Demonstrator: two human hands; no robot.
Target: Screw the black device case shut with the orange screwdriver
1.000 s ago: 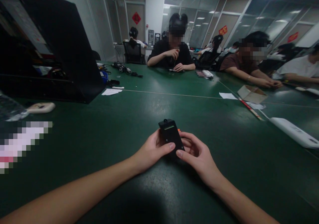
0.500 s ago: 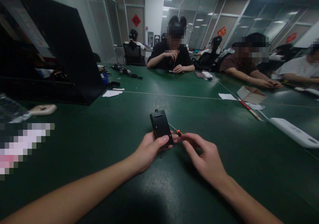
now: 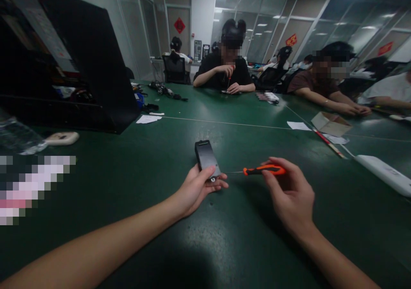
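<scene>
1. Reference: clock face centred on the black device [image 3: 205, 156], 12 pointing away from the wearer across the green table [image 3: 160, 152].
2. Black device: in front of the wearer, long axis tilted, far end between 11 and 12, near end between 5 and 6. Face carries a grey sheen, with a narrow pale slit near the far end and a small bright round spot near the close end.
3. Left hand [image 3: 199, 187]: at 6 to 7, closed around the device's near half; thumb lies on the face, fingers pass underneath and show beyond the right edge. Whether the device also rests on the table: cannot tell.
4. Right hand [image 3: 293, 195]: between 3 and 4, narrow grip, thumb and fingers pinching the handle of a screwdriver [image 3: 261, 170].
5. Screwdriver: at 3, lying nearly level across the view, handle orange and black, thin shaft pointing toward 9. Tip is near the device's right edge and the left fingertips; contact cannot be made out.
6. Surroundings: large black case [image 3: 90, 62] at 10; paper slips [image 3: 149, 119] also at 10, nearer; tangled cables [image 3: 163, 88] at 11; open pale box [image 3: 330, 124] between 2 and 3; long white object [image 3: 383, 174] at 3.
7. Co-worker in black [image 3: 210, 72] seated between 12 and 1, on the table's far side.
</scene>
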